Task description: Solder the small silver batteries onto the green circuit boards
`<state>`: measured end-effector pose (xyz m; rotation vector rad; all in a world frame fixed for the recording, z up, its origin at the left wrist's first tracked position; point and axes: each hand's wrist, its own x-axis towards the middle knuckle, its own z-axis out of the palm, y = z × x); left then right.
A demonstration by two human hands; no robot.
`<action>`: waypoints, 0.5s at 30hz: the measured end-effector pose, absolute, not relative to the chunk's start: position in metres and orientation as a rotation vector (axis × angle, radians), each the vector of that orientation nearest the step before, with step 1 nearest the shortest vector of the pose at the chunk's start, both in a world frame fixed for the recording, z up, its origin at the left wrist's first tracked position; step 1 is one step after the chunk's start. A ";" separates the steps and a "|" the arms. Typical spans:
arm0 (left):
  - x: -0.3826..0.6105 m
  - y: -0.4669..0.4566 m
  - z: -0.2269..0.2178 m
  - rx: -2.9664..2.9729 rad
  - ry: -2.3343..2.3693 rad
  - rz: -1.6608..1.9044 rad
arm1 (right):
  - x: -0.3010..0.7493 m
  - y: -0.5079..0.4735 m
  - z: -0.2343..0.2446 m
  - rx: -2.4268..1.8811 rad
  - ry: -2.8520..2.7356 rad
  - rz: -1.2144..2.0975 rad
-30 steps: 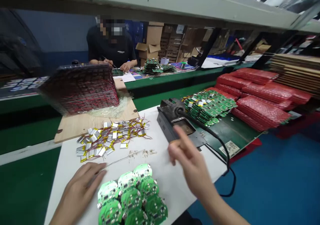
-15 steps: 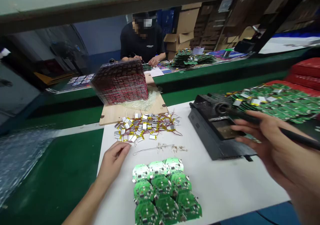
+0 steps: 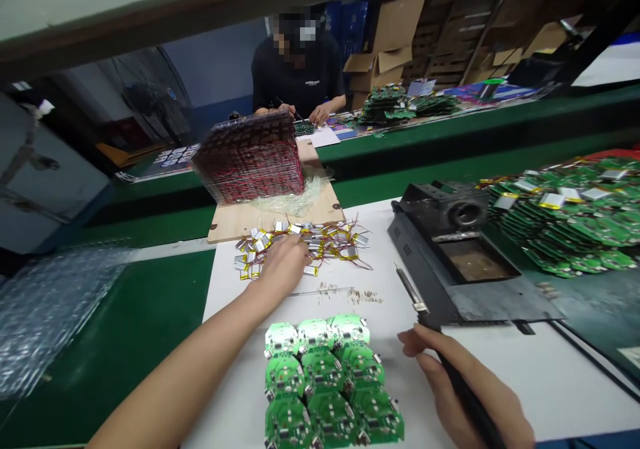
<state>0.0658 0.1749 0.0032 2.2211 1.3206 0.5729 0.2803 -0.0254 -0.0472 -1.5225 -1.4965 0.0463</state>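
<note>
Your right fingers (image 3: 463, 351) clasp the soldering iron (image 3: 466, 393), right of the circuit boards (image 3: 323, 371); your left fingers (image 3: 301, 249), their hold unclear, touch the batteries (image 3: 321, 244) beyond those boards; white surface (image 3: 393, 369) surrounds the boards, a co-worker (image 3: 303, 69) farther beyond in the room

The circuit boards (image 3: 323, 368) look glossy, the battery cells (image 3: 350, 252) foil-smooth, the soldering stand (image 3: 423, 272) matt metal, the plank (image 3: 227, 226) bare wood.
</note>
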 end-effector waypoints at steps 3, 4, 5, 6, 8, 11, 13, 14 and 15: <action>0.061 0.174 0.009 2.104 1.268 0.672 | 0.275 -0.028 -0.051 -1.560 -1.402 0.098; 0.056 0.173 0.012 2.050 1.243 0.722 | 0.273 -0.029 -0.050 -1.569 -1.370 0.131; 0.051 0.171 0.015 1.985 1.218 0.778 | 0.272 -0.030 -0.048 -1.588 -1.345 0.165; 0.044 0.170 0.018 1.907 1.193 0.839 | 0.271 -0.031 -0.046 -1.607 -1.335 0.193; 0.031 0.166 0.023 1.721 1.149 0.948 | 0.273 -0.030 -0.042 -1.614 -1.375 0.211; 0.015 0.156 0.026 1.445 1.097 1.020 | 0.285 -0.024 -0.039 -1.575 -1.537 0.200; 0.010 0.146 0.026 1.314 1.064 1.007 | 0.293 -0.018 -0.035 -1.526 -1.664 0.192; 0.009 0.141 0.026 1.264 1.046 0.991 | 0.294 -0.015 -0.031 -1.507 -1.714 0.195; 0.010 0.137 0.025 1.225 1.026 0.974 | 0.293 -0.011 -0.025 -1.503 -1.726 0.198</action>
